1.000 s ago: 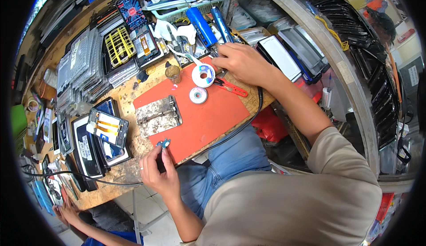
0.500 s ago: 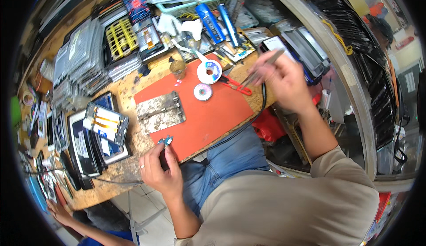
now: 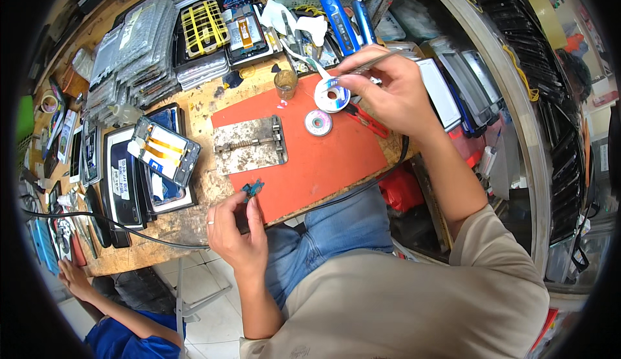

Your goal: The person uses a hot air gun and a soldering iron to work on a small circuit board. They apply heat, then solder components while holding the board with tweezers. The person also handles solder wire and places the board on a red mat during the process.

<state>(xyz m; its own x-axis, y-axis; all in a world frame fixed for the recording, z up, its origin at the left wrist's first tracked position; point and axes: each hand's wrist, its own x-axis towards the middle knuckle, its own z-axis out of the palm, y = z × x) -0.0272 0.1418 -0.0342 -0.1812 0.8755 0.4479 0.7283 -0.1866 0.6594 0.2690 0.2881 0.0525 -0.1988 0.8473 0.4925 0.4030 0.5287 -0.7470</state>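
My left hand (image 3: 234, 235) pinches a small blue-green circuit board (image 3: 253, 189) between thumb and fingertips, over the near left part of an orange mat (image 3: 310, 181). Closed around slim metal tweezers (image 3: 374, 63), my right hand (image 3: 396, 95) is raised at the mat's far right corner. Its thumb and the tweezers' tip appear over a white solder spool (image 3: 332, 102); whether they touch it I cannot tell. A smaller reel (image 3: 318, 123) lies beside that spool. Partly under my right hand sits a red-handled tool (image 3: 370, 123). A stained metal board holder (image 3: 249, 155) rests on the mat's left side.
A small glass jar (image 3: 285, 84) stands at the mat's far edge. An opened phone (image 3: 165, 151) lies on boxes at left. Bubble-wrapped stacks (image 3: 132, 42) and blue pen-like tools (image 3: 339, 22) fill the back. A black cable (image 3: 129, 233) crosses the front; another person's hand (image 3: 76, 280) is at lower left.
My right hand has come leftward with the tweezers, closer to the solder spool. My left hand keeps its pinch on the circuit board. The whole view has shifted a little.
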